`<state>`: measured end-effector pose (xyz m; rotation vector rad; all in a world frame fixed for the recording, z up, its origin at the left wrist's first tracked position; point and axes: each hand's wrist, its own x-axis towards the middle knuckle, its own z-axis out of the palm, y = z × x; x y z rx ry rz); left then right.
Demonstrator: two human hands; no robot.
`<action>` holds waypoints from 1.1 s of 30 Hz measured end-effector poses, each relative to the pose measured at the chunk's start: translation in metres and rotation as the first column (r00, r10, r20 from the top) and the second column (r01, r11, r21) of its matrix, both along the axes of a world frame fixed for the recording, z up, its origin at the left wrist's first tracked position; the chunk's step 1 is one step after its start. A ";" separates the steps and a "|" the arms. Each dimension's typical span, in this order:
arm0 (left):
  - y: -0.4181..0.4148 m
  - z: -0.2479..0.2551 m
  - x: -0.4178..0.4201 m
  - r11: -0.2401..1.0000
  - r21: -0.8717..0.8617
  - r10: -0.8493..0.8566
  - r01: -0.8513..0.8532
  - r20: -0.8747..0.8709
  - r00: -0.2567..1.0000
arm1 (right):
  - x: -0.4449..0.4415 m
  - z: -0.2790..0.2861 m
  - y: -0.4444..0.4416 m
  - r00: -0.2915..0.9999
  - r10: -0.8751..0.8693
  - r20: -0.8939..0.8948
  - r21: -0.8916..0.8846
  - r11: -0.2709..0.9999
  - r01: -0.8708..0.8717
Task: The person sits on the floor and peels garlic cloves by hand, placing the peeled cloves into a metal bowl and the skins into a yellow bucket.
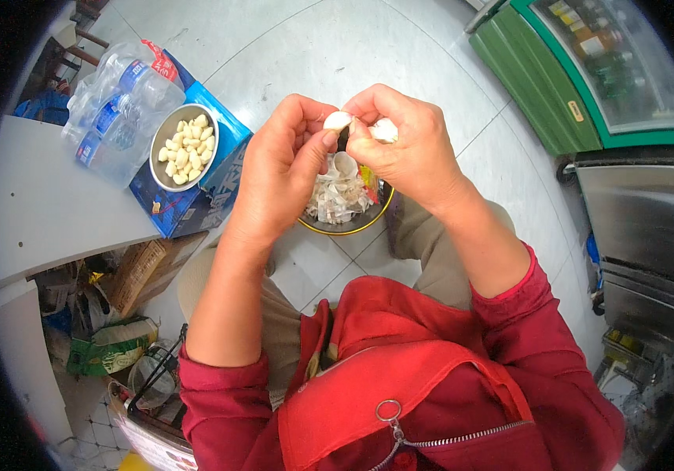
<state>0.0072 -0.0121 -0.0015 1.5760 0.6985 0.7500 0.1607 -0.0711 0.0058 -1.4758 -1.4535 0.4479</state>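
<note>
My left hand (287, 156) pinches a garlic clove (337, 120) between thumb and fingers. The fingertips of my right hand (405, 141) meet the same clove, and a larger white piece of garlic (383, 130) is tucked inside that palm. Below both hands stands a round bin with a yellow rim (346, 233), which holds garlic skins (337, 203) and bits of plastic. To the left, a metal bowl (154, 159) of peeled garlic cloves (187, 147) rests on a blue carton (219, 123).
Shrink-wrapped water bottles (122, 109) lie beside the bowl, near a pale tabletop (48, 200). A green-framed glass-door cooler (537, 76) and a stainless steel cabinet (649, 212) stand to the right. Under the tabletop are a cardboard box (142, 274) and bags.
</note>
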 end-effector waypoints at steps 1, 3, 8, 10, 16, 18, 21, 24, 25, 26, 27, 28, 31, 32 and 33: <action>0.002 0.002 -0.002 0.999 -0.020 -0.035 0.035 -0.018 0.999 | 0.000 -0.001 0.000 0.998 -0.003 0.059 0.013 1.000 0.003; 0.003 0.004 -0.005 0.997 -0.030 -0.078 0.075 -0.079 0.994 | 0.000 -0.005 -0.001 0.985 -0.011 0.173 0.040 0.999 0.005; 0.002 -0.002 -0.010 0.984 0.162 -0.024 0.072 -0.277 0.961 | -0.002 -0.013 -0.001 0.853 -0.058 0.519 0.144 0.989 -0.021; 0.004 -0.003 -0.016 0.979 0.161 -0.066 0.124 -0.323 0.944 | -0.006 -0.015 -0.003 0.816 -0.024 0.578 0.096 0.995 -0.039; 0.012 -0.002 -0.027 0.960 -0.054 -0.273 0.275 -0.398 0.876 | -0.008 -0.026 -0.007 0.860 0.095 0.502 -0.005 0.994 -0.107; 0.011 0.001 -0.028 0.958 -0.095 -0.286 0.271 -0.404 0.869 | -0.006 -0.026 -0.006 0.893 0.121 0.434 -0.003 0.991 -0.133; 0.008 -0.003 -0.029 0.961 -0.014 -0.258 0.276 -0.406 0.877 | -0.005 -0.023 -0.004 0.915 0.191 0.354 0.035 0.976 -0.217; 0.005 -0.011 -0.028 0.929 0.259 -0.136 0.265 -0.428 0.893 | 0.001 -0.010 -0.007 0.938 0.294 0.181 -0.213 0.943 -0.254; 0.002 -0.012 -0.026 0.911 0.318 -0.098 0.262 -0.450 0.888 | 0.003 -0.008 -0.008 0.939 0.311 0.146 -0.258 0.928 -0.267; 0.000 -0.013 -0.023 0.889 0.376 -0.060 0.260 -0.468 0.882 | 0.005 -0.010 -0.008 0.935 0.322 0.152 -0.251 0.927 -0.278; -0.001 -0.013 -0.022 0.880 0.409 -0.026 0.243 -0.470 0.882 | 0.007 -0.011 -0.008 0.929 0.336 0.155 -0.245 0.924 -0.293; -0.003 -0.013 -0.022 0.868 0.441 0.008 0.227 -0.470 0.883 | 0.010 -0.011 -0.008 0.916 0.347 0.201 -0.219 0.928 -0.303; -0.004 -0.008 -0.022 0.873 0.447 0.043 0.195 -0.469 0.882 | 0.012 -0.010 -0.009 0.898 0.332 0.288 -0.150 0.942 -0.300; -0.004 -0.006 -0.022 0.881 0.435 0.044 0.187 -0.469 0.882 | 0.009 -0.009 -0.010 0.909 0.306 0.283 -0.133 0.951 -0.279; -0.004 -0.006 -0.022 0.877 0.449 0.062 0.170 -0.458 0.887 | 0.008 -0.008 -0.010 0.918 0.281 0.279 -0.116 0.959 -0.258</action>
